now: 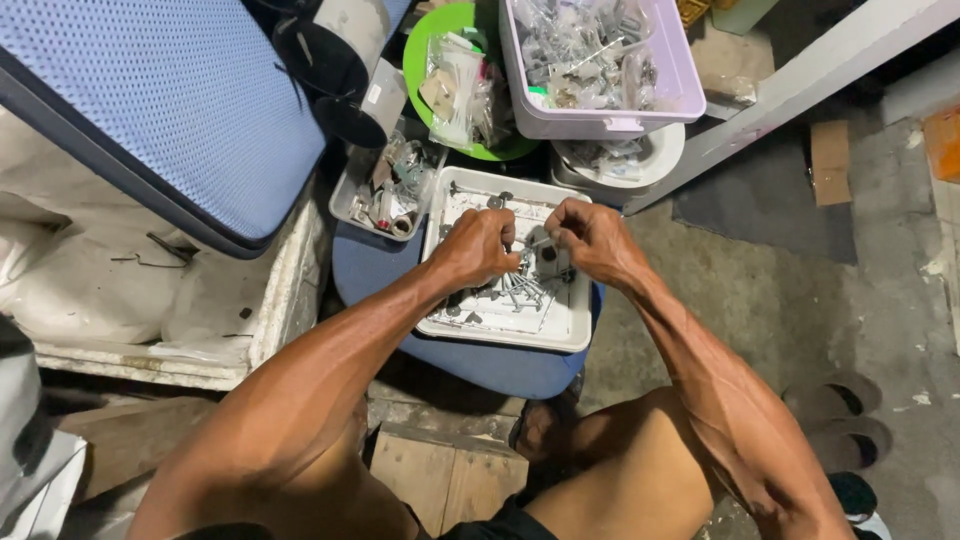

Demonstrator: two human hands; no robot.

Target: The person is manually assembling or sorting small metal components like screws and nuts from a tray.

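A shallow white square tray (560, 335) rests on a blue round seat (480, 365) and holds several loose metal screws (520, 290) and washers. My left hand (478, 247) hovers over the tray's middle with its fingers pinched on a small screw. My right hand (590, 237) is close beside it, fingers curled around a small metal piece that touches the same screw. What exactly sits between the fingertips is too small to make out.
Behind the tray are a small clear box of hardware (385, 190), a green round tub (430, 45) with bagged parts, a lilac bin (680, 75) of bagged fasteners and a white bowl (660, 155). A blue cushion (170, 100) lies left. Sandals (840, 415) sit right.
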